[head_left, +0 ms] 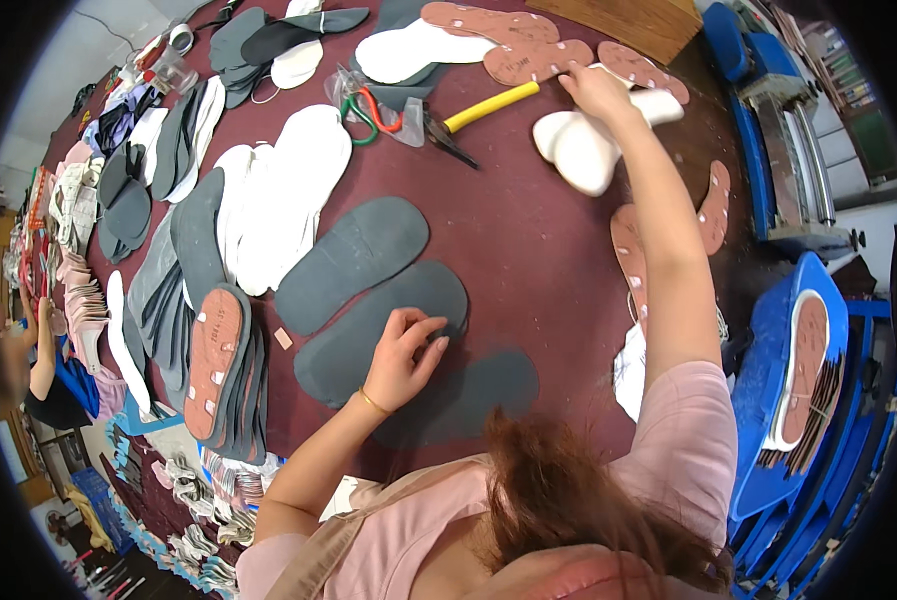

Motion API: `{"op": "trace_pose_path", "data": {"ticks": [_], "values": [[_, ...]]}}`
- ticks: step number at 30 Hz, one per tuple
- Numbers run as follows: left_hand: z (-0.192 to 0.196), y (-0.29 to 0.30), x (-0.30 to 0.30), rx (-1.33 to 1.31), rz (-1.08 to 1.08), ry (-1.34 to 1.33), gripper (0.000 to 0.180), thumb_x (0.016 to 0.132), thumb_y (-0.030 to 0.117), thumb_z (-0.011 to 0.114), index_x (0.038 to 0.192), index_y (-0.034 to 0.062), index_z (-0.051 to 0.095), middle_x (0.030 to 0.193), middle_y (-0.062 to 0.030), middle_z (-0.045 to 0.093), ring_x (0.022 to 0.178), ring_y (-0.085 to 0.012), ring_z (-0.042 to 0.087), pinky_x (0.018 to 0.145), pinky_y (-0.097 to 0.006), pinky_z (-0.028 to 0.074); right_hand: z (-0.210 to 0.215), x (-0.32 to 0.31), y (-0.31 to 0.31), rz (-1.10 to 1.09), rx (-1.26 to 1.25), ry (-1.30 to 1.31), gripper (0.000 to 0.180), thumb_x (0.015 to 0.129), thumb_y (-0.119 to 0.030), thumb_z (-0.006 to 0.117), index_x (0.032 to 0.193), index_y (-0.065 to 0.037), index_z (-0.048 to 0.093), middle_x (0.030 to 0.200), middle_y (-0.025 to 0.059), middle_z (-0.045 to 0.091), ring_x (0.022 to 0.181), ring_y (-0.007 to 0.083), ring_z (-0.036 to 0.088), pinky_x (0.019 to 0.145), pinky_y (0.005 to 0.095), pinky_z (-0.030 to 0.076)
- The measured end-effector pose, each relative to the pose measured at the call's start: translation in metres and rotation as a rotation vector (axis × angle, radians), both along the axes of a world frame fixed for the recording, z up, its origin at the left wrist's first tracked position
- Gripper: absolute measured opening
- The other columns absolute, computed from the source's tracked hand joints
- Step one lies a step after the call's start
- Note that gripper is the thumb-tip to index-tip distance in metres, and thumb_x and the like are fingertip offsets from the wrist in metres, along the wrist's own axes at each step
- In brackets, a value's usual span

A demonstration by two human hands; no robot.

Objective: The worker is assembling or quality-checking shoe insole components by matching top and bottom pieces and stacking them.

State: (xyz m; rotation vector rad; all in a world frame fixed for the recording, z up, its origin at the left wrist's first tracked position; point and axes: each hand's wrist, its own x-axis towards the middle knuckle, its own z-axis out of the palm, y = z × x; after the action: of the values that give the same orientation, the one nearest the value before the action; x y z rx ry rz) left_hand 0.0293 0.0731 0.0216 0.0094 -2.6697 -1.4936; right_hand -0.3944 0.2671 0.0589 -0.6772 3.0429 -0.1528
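My left hand rests on a dark grey shoe-sole sheet, its fingers loosely bent and apart, holding nothing. Two more grey sheets lie around it, one farther off and one nearer me. Stretched to the far side of the table, my right hand has its fingertips closed at the edge of a reddish-brown insole with pale patches. White shoe-shaped forms lie under and beside that wrist.
A yellow-handled hammer, scissors and white insoles lie on the maroon table. Grey sheets topped by a brown insole are stacked left. A blue machine and blue rack stand right. Another person works far left.
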Motion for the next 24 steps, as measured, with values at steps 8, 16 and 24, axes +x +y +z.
{"op": "trace_pose_path", "data": {"ticks": [8, 16, 24], "values": [[0.051, -0.059, -0.191, -0.345, -0.147, 0.432, 0.013, 0.083, 0.009, 0.06, 0.093, 0.0024, 0.061, 0.092, -0.0149, 0.062, 0.086, -0.0339, 0.06, 0.075, -0.042, 0.049, -0.005, -0.069, -0.082, 0.003, -0.201, 0.14, 0.05, 0.079, -0.037, 0.063, 0.12, -0.01, 0.058, 0.122, 0.0137, 0.06, 0.113, 0.0297, 0.059, 0.093, 0.0422, 0.048], [-0.037, -0.11, -0.386, -0.917, 0.143, 0.356, 0.031, 0.089, 0.037, 0.054, 0.116, 0.0244, 0.062, 0.122, -0.0007, 0.058, 0.115, -0.0284, 0.052, 0.091, -0.049, 0.044, -0.059, -0.098, -0.155, -0.002, 0.11, 0.226, 0.069, 0.078, -0.017, 0.062, 0.142, -0.016, 0.034, 0.135, 0.0122, 0.048, 0.124, 0.0318, 0.048, 0.099, 0.0729, 0.029], [-0.012, -0.092, -0.402, -0.886, 0.053, 0.116, 0.037, 0.092, 0.043, 0.05, 0.121, 0.0233, 0.061, 0.122, -0.0052, 0.057, 0.118, -0.0299, 0.05, 0.094, -0.049, 0.044, 0.06, -0.052, 0.016, 0.128, -0.358, 0.049, 0.066, 0.076, -0.009, 0.066, 0.137, -0.013, 0.043, 0.132, 0.0124, 0.051, 0.121, 0.0314, 0.05, 0.098, 0.0555, 0.039]]}}
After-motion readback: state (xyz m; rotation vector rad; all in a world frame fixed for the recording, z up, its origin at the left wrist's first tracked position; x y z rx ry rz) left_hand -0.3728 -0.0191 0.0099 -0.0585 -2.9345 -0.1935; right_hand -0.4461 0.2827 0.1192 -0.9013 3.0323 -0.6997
